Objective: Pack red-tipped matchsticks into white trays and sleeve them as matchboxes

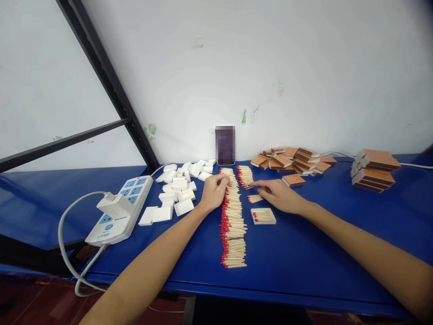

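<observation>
My left hand (215, 191) rests over the left side of a long row of red-tipped matches (233, 225), its fingers curled together. Whether a match is pinched in them is hidden. My right hand (282, 196) has its index finger stretched out to the near end of a shorter row of matches (245, 174), thumb apart below it. A small group of matches (254, 199) lies just under that finger. Closer to me sits a white matchbox tray (264, 223) with several matches in it, heads to the left.
White matchbox trays (179, 183) lie heaped on the left, beside a power strip (126, 207) with a cable. Orange matchbox sleeves (294, 160) are piled at the back right, and stacked matchboxes (374, 169) stand farther right. A phone (225, 144) leans on the wall.
</observation>
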{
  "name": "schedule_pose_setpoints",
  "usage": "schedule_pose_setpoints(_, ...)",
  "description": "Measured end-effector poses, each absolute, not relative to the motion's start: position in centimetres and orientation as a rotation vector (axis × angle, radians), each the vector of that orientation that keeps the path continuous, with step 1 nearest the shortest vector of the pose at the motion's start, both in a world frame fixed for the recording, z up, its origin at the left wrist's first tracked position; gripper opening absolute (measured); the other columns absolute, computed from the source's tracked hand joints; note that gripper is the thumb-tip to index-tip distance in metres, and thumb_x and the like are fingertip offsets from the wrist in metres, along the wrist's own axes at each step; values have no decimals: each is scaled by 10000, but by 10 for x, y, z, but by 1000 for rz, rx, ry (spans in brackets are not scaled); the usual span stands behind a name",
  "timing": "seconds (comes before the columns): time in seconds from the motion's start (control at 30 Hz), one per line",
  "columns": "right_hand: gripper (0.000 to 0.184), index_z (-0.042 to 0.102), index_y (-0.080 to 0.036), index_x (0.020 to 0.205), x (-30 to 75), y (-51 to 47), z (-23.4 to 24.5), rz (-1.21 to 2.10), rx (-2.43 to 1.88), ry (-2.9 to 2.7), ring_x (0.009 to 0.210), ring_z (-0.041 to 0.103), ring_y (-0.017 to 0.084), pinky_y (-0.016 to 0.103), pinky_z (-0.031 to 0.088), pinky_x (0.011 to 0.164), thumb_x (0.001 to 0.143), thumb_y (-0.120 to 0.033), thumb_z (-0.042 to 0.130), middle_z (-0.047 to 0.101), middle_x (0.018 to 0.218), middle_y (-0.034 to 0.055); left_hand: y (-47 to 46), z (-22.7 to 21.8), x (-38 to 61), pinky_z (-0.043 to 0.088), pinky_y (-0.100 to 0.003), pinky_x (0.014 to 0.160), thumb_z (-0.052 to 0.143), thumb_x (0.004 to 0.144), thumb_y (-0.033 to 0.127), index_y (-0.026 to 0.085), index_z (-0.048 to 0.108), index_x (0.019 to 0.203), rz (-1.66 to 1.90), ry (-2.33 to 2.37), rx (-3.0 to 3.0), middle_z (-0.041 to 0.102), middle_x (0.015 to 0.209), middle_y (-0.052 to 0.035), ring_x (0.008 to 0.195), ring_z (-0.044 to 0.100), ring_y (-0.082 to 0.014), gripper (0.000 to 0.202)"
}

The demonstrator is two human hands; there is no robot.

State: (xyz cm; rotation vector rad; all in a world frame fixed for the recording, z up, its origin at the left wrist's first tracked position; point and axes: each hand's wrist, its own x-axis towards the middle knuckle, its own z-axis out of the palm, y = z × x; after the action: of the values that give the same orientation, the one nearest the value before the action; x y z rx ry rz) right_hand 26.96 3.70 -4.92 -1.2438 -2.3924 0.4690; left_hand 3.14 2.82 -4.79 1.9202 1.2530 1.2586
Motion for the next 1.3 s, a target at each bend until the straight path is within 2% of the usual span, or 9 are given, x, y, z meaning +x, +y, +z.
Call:
schedule_pose_setpoints(0.13, 394, 702, -177, 1151, 270, 39, -50, 481, -1240, -2396, 596, 539, 169, 279, 348, 575, 898, -309, 431, 685, 716, 24, 28, -47, 32, 308, -237, 558, 405, 872, 281, 145, 571, 613, 1257, 1262, 1933, 468, 541, 26, 544, 418, -102, 337)
schedule_pose_setpoints(0.33, 422, 673, -184, 1221, 270, 40, -51, 454, -1254, -2399, 529, 489, 156, 270, 306, 534, 898, -301, 428, 620, 602, -2, 28, -47, 32, 311, -240, 559, 408, 865, 273, 147, 571, 614, 1254, 1256, 1920, 464, 537, 26, 538, 416, -103, 325)
schedule_pose_setpoints(0.5, 347, 711, -191, 1077, 268, 40, -51, 433, -1258, -2387, 582, 526, 161, 269, 324, 569, 896, -298, 436, 635, 654, 8, 28, -47, 32, 297, -242, 557, 404, 864, 268, 145, 564, 615, 1258, 1259, 1930, 453, 549, 25, 552, 407, -103, 321)
schedule_pose_setpoints(0.6, 346, 689, -186, 1096, 268, 42, -52, 431, -1266, -2371, 577, 521, 164, 267, 322, 566, 903, -315, 433, 594, 618, -3, 28, -47, 32, 293, -243, 558, 406, 868, 275, 143, 564, 615, 1258, 1256, 1929, 447, 545, 27, 548, 401, -101, 326)
schedule_pose_setpoints(0.73, 340, 688, -187, 1075, 269, 43, -53, 425, -1244, -2379, 642, 538, 170, 273, 345, 606, 917, -348, 433, 637, 724, 22, 28, -47, 32, 291, -244, 555, 408, 862, 268, 145, 563, 612, 1255, 1256, 1929, 442, 543, 28, 547, 400, -101, 319)
schedule_pose_setpoints(0.93, 291, 676, -216, 961, 267, 45, -51, 521, -1246, -2376, 583, 499, 151, 261, 315, 565, 921, -399, 453, 575, 629, -15, 28, -46, 33, 288, -243, 553, 406, 859, 258, 143, 558, 605, 1255, 1252, 1931, 429, 538, 27, 546, 394, -99, 317)
schedule_pose_setpoints(1.13, 259, 676, -218, 945, 269, 49, -50, 552, -1203, -2385, 614, 509, 146, 256, 318, 587, 916, -366, 465, 616, 691, -9, 29, -47, 32, 277, -239, 540, 407, 864, 268, 143, 579, 626, 1242, 1262, 1907, 408, 511, 33, 532, 383, -99, 319)
schedule_pose_setpoints(1.3, 256, 669, -206, 936, 273, 46, -45, 646, -1135, -2424, 607, 480, 136, 253, 321, 585, 916, -363, 467, 589, 687, -17, 29, -47, 32, 268, -241, 529, 415, 858, 274, 144, 578, 620, 1250, 1259, 1895, 387, 492, 36, 518, 368, -99, 316)
